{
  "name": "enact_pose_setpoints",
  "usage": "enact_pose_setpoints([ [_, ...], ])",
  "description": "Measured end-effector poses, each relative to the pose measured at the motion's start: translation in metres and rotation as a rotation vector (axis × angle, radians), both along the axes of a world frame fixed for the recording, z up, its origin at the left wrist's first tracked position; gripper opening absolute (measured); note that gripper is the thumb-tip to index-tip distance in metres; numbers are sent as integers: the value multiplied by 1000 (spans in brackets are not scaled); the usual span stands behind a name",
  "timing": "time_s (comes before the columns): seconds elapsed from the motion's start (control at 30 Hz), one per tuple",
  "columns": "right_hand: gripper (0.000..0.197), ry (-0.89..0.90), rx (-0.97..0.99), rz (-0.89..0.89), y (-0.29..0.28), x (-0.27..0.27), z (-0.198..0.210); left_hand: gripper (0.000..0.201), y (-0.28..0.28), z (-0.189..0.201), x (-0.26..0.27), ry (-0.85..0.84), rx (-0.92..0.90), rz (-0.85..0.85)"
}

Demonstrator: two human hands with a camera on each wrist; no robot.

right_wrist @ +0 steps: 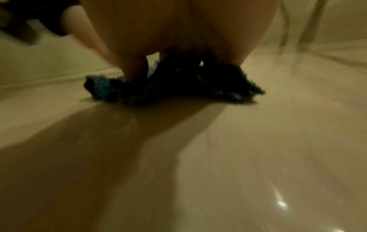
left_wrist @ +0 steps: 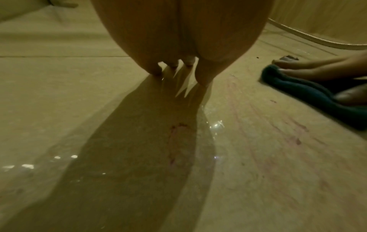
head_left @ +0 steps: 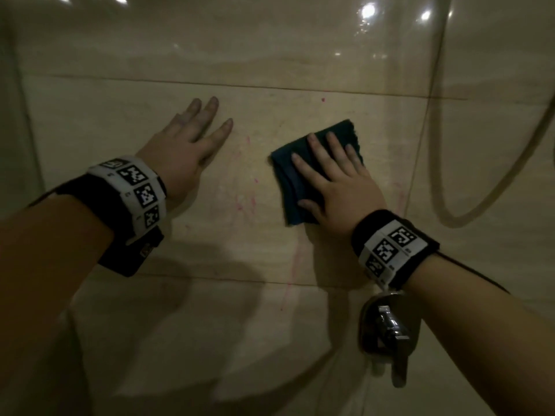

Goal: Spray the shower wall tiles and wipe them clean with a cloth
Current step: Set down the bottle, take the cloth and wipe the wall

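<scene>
The shower wall tiles (head_left: 300, 250) carry pink streaks (head_left: 250, 202) between your hands and below the cloth — these need the wipe. Your right hand (head_left: 336, 178) lies flat with straight fingers on the folded dark cloth (head_left: 288, 187), pressing it to the tile. Your left hand (head_left: 183, 145) rests open on the wall, holding nothing. Keep the palm pressure even and move the cloth left over the streaks.
</scene>
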State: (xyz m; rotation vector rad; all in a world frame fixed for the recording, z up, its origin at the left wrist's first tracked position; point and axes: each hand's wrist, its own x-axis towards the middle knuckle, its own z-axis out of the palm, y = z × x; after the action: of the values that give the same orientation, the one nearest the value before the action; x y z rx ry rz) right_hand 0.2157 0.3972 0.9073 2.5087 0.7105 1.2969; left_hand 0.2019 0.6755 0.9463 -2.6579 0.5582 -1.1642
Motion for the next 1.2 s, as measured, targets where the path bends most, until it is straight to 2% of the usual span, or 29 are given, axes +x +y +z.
enact_pose_setpoints([
  [0.13,72,14,84,-41,20,-4,49,58,-2,0,-7,42,-22,-7],
  [0.23,72,23,136,-55,33,-2,66,57,-7,2,-13,54,-47,-19],
  [0.33,72,33,154,-53,38,-5,61,54,-9,7,-21,5,-122,-58],
  [0.43,73,52,76,-45,37,-9,34,53,-12,14,-29,-25,-250,-110],
  [0.57,73,82,6,-43,34,-8,-3,36,-15,26,-37,46,-270,-67],
  [0.7,72,53,55,-75,38,-4,5,34,-7,34,-32,127,-239,-32],
  [0.77,71,56,85,-107,41,-3,22,33,3,35,-25,71,-256,-60],
  [0.83,71,72,148,-138,45,-4,32,40,15,32,-17,-66,-273,-111],
  [0.9,70,66,211,-131,47,-5,27,60,27,26,-10,-148,-296,-114],
  [1.0,70,91,356,-189,45,-7,8,81,37,15,1,-141,-279,-67],
  [1.1,71,101,525,-237,37,-5,23,81,41,10,8,-123,-225,-30],
  [1.2,74,73,599,-187,30,-2,58,80,44,11,10,-152,-203,-24],
])
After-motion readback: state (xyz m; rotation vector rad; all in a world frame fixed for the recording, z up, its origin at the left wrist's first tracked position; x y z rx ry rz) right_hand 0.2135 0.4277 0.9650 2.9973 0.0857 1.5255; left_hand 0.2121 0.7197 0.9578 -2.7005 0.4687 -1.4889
